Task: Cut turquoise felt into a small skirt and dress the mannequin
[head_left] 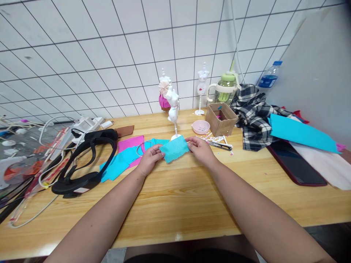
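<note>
Both my hands pinch the cloth [174, 149]: left hand [149, 160] at its nine o'clock, right hand [202, 151] at three; a mannequin [173, 104] stands at twelve. It looks light, soft, floppy; opposite edges suit my grip.

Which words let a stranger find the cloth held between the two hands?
On the wooden table before the white-tiled wall, find the white mannequin standing nearest the viewer. Just in front of its base, the left hand and right hand hold a turquoise cloth. Its zigzag lower edge and greener tint set it apart from the blue cloths at left.
</note>
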### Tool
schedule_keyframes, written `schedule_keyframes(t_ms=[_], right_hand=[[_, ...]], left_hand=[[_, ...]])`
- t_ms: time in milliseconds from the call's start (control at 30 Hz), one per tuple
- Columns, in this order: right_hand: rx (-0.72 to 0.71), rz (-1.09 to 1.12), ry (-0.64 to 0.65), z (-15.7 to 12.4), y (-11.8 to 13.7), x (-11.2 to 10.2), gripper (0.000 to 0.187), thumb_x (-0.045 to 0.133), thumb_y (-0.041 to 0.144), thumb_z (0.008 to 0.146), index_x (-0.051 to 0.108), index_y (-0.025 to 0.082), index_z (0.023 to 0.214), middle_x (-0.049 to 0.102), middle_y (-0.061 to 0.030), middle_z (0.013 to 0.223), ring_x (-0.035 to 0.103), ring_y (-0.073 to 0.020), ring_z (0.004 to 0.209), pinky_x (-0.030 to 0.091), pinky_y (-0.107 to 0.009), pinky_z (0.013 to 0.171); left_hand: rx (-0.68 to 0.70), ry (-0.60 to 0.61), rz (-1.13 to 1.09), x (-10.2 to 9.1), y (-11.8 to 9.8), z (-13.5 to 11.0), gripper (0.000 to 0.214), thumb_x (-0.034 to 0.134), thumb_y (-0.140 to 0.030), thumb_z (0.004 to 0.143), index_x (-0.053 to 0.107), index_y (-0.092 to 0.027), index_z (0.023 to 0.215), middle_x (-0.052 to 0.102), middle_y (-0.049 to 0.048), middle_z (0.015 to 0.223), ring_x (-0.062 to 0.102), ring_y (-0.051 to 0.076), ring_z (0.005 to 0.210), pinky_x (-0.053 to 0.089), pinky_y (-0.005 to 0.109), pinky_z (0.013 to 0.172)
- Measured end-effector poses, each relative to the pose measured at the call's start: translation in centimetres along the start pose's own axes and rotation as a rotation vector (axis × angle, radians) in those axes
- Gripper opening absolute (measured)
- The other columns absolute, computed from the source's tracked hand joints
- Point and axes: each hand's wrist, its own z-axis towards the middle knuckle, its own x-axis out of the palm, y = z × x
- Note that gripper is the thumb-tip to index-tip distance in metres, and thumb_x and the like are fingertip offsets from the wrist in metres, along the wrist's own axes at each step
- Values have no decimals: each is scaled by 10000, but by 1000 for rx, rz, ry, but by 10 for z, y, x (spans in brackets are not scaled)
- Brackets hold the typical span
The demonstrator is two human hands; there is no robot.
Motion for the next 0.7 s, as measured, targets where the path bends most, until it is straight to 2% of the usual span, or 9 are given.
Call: schedule_keyframes(t_ms=[267,467,700], right_hand=[[23,-11,13,-1,3,0,266,539,218,769,680,172,990,650,7,725,573,-137,663,446,-261,669],[108,103,75,-3,8,1,285,530,198,800,674,175,1045,686,9,722,599,-132,641,483,-265,686],[118,126,92,-4,11,0,295,538,185,805,669,170,1069,696,10,736,609,-122,638,490,-255,683]], left_hand=[[-10,-8,-27,-2,3,1,313,818,-315,669,670,-173,905,681,-8,769,612,148,703,464,265,703],[-11,-28,-77,-1,1,1,319,817,-304,655,663,-175,903,689,-9,772,625,148,706,470,266,707],[-13,-19,-81,0,1,1,295,818,-295,651,676,-169,877,700,-4,786,626,146,706,471,265,709]])
